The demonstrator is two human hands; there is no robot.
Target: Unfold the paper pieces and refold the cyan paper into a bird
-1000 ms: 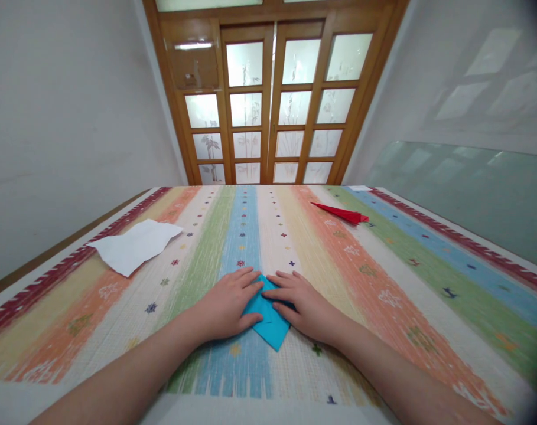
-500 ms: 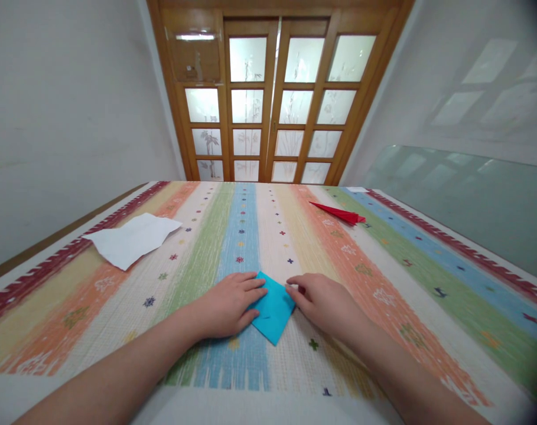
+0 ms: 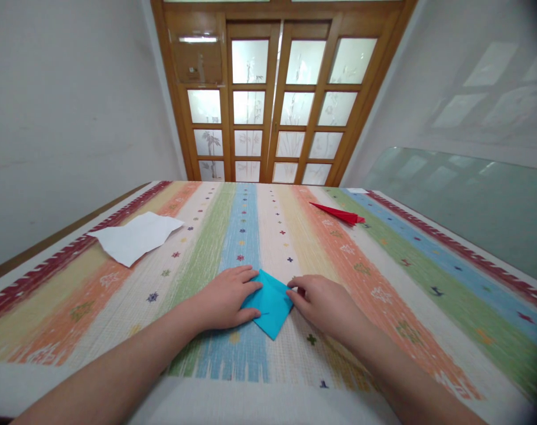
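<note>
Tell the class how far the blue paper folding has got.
Done: the blue paper already lies folded into a kite-like shape. In hand: the left hand presses it flat, and the right hand pinches its right corner. Left: it looks less finished than the red folded paper.

no readable text, labels, brands or numbers anywhere in view

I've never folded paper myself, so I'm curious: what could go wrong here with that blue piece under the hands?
The left hand lies flat on the blue folded paper while the right hand pinches its right corner; if the flat hand slips, the layers might shift and the crease run crooked. The woven striped cloth looks soft, so the fold may not press sharp.
</note>
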